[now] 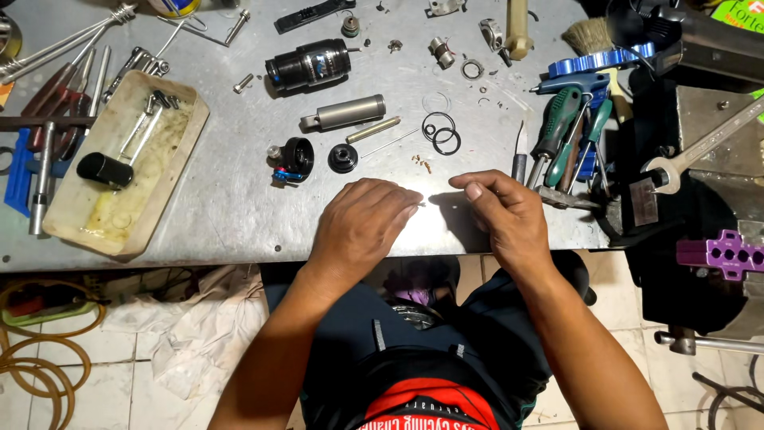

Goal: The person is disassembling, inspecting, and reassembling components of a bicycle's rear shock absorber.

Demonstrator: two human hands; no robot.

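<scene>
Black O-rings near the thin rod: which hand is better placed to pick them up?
Probably the right hand: the black O-rings lie just ahead of its fingers, with bare table between. The left hand sits further left, fingers pinched together.

Grey metal bench (239,207) crowded: a cream tray (171,171) on the left with a black canister (105,170) inside, a black cylinder (309,64) up top, screwdrivers (567,131) heaped right, a purple block (720,253) beyond them.

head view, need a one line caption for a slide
Both hands, left hand and right hand, pinch something tiny over a metal workbench strewn with black O-rings, a grey cylinder and screwdrivers.
</scene>
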